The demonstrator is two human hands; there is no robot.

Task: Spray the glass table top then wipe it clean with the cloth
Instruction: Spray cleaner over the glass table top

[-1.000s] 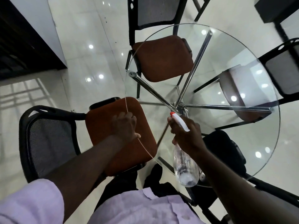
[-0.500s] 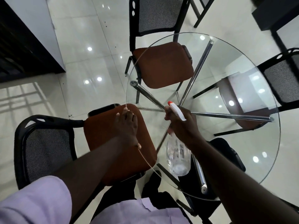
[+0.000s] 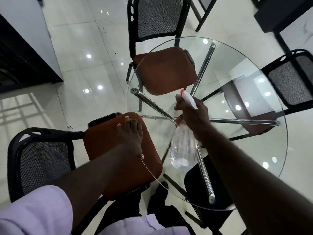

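Spray bottle (image 3: pixel 183 148) held tilted above the middle of the glass bench top (image 3: pixel 237 150), nozzle pointing away.
Right hand (image 3: pixel 191 114) curls round the bottle's neck under the white trigger head; left hand (image 3: pixel 131 138) lies flat on the near rim, fingers straight, holding nothing. The clear plastic bottle looks light, probably slick when wet, and is best gripped at the neck.

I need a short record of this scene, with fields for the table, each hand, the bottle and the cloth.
table: round glass table top, chrome legs beneath
left hand: rests on the rim, fingers straight
right hand: grips the spray bottle above the glass
bottle: clear, white trigger head, red tip
cloth: not in view
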